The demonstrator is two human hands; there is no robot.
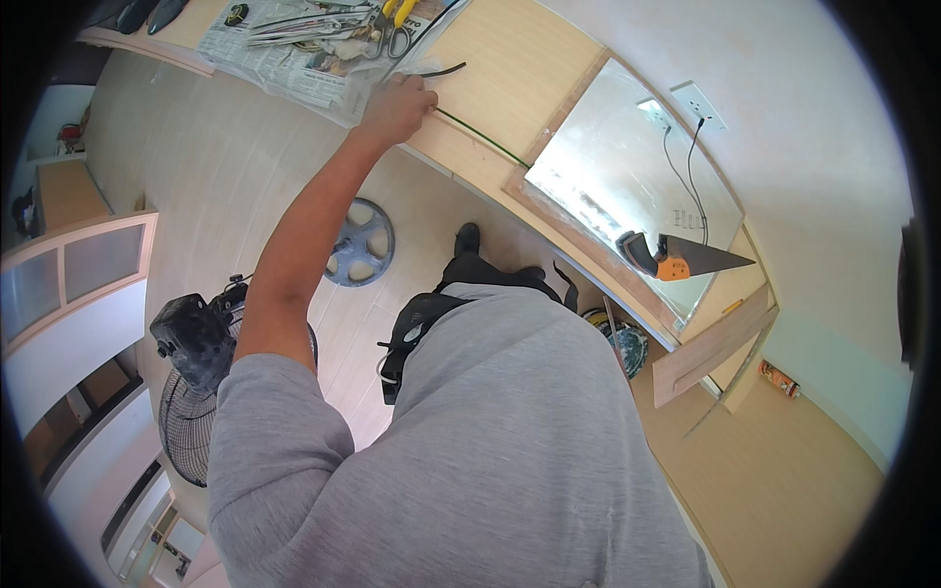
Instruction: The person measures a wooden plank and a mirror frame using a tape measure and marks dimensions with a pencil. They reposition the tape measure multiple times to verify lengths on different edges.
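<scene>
My left hand (401, 110) reaches over the front edge of the wooden counter, its fingers closed on one end of a thin green strip (481, 137). The strip's far end meets the corner of a mirror panel (632, 184) lying on the counter. Just above my fingers is a short black strip (445, 70). Beside the hand, newspaper (312, 82) under clear plastic carries scissors (398, 44), a yellow-handled hand tool (403, 13) and a tape measure (236, 15). A handsaw (673, 266) with a black and orange handle lies across the mirror's near right part. My right hand is out of view.
A black fan (192, 342) and a round spoked base (360, 242) stand on the floor at left. A bucket (628, 349) is below the counter. A thin wooden board (698, 353) overhangs the counter's right end, near a cartridge (779, 378). A cable hangs from the wall socket (698, 105).
</scene>
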